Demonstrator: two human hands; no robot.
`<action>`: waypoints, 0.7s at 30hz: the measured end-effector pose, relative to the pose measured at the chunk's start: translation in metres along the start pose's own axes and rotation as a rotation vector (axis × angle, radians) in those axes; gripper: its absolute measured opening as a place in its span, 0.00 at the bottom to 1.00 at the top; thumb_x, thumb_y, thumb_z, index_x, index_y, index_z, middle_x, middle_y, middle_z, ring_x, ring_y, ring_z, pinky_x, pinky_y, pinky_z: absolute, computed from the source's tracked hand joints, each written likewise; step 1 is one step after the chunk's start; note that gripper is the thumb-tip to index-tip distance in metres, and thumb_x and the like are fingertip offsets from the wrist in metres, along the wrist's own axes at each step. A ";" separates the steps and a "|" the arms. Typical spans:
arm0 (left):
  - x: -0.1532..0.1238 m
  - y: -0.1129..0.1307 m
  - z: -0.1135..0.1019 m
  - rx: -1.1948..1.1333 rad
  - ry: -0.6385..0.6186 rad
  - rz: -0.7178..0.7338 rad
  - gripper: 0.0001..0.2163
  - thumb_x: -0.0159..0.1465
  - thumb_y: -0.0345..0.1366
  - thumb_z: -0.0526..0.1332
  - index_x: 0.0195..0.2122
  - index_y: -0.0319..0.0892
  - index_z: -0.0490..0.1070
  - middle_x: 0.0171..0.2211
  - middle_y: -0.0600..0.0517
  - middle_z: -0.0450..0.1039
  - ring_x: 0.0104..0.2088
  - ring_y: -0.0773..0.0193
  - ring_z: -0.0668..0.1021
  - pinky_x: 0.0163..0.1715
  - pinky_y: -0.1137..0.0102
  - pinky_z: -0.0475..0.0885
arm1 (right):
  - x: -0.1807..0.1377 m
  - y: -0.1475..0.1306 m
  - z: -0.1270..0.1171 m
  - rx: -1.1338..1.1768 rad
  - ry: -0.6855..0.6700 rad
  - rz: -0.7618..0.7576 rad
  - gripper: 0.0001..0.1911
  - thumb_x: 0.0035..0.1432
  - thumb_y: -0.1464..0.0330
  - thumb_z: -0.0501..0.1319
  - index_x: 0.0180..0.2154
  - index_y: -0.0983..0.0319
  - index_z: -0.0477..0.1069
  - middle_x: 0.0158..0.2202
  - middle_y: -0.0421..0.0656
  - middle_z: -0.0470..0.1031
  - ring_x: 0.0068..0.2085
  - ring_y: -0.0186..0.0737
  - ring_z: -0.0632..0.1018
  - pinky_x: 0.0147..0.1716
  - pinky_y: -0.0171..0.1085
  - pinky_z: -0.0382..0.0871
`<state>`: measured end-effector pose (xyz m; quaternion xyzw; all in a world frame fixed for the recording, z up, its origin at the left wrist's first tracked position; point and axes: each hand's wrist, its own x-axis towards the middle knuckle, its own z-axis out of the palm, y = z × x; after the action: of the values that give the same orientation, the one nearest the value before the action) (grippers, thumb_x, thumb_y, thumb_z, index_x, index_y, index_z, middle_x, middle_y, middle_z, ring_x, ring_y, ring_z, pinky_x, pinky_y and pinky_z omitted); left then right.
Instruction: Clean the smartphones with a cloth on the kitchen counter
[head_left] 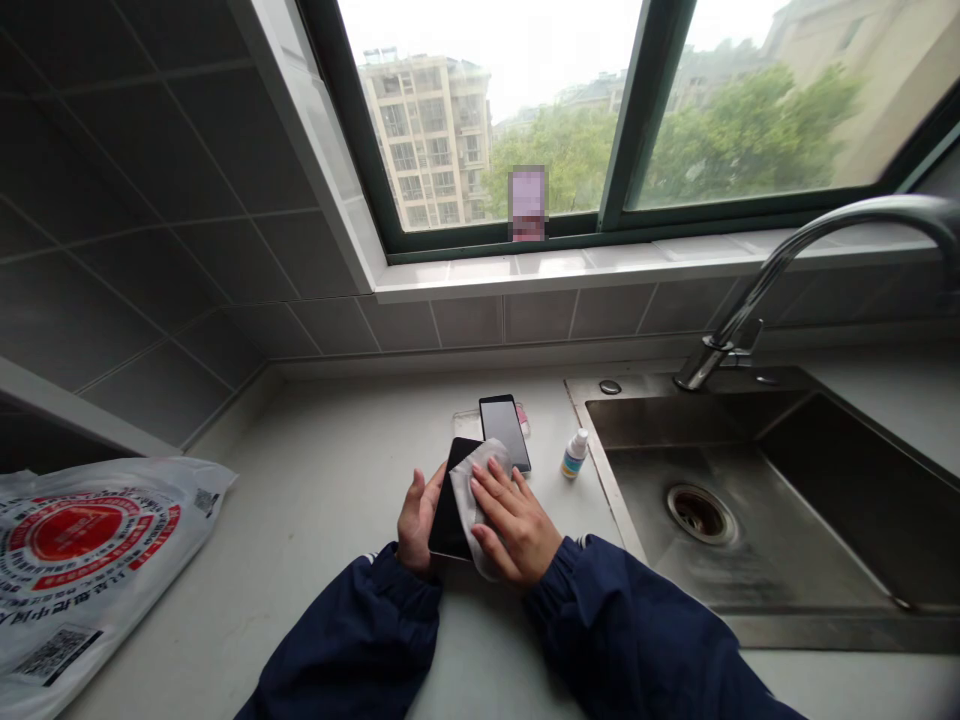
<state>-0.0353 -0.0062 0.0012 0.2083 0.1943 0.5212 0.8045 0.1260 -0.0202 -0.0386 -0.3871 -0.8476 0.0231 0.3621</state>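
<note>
My left hand (417,520) grips the left edge of a black phone (450,510) that lies on the pale counter (330,560). My right hand (514,522) presses a white cloth (475,478) flat onto the phone's screen, fingers together and stretched out. A second black phone (504,430) lies just beyond, resting on a clear case with a pink edge (520,414). A small white bottle with a blue label (574,454) stands to the right of that phone, near the sink's rim.
A steel sink (750,500) with a curved tap (757,300) fills the right side. A white plastic bag with red print (82,560) lies at the left. Grey tiled walls and a window sill (600,265) close the back.
</note>
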 end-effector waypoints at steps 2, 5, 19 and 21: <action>0.000 0.002 0.002 -0.003 0.030 0.001 0.35 0.66 0.55 0.52 0.69 0.41 0.50 0.60 0.35 0.66 0.58 0.41 0.71 0.58 0.47 0.64 | -0.001 -0.002 0.000 0.010 -0.008 -0.011 0.27 0.66 0.66 0.51 0.64 0.68 0.60 0.67 0.53 0.59 0.70 0.53 0.54 0.65 0.59 0.53; 0.000 0.004 0.002 0.000 0.086 -0.003 0.35 0.66 0.55 0.53 0.68 0.40 0.53 0.58 0.36 0.69 0.56 0.42 0.74 0.57 0.48 0.65 | -0.003 -0.006 -0.004 0.030 -0.041 -0.031 0.26 0.66 0.67 0.52 0.63 0.67 0.63 0.66 0.52 0.62 0.70 0.51 0.55 0.67 0.58 0.49; -0.001 0.010 -0.006 0.088 0.062 -0.041 0.36 0.65 0.60 0.48 0.64 0.36 0.58 0.55 0.31 0.71 0.46 0.42 0.79 0.50 0.48 0.70 | -0.011 -0.036 -0.002 0.072 -0.027 -0.210 0.21 0.65 0.67 0.54 0.57 0.65 0.69 0.63 0.45 0.67 0.69 0.48 0.58 0.70 0.54 0.40; -0.001 0.010 -0.005 0.091 0.070 -0.047 0.36 0.65 0.60 0.48 0.65 0.36 0.56 0.55 0.30 0.71 0.44 0.44 0.80 0.47 0.50 0.71 | -0.011 -0.037 -0.003 0.071 -0.054 -0.229 0.21 0.64 0.67 0.54 0.57 0.65 0.68 0.63 0.45 0.67 0.69 0.48 0.58 0.70 0.54 0.41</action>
<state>-0.0461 -0.0026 0.0024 0.2216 0.2506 0.4998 0.7989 0.1088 -0.0542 -0.0313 -0.2740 -0.8944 0.0219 0.3528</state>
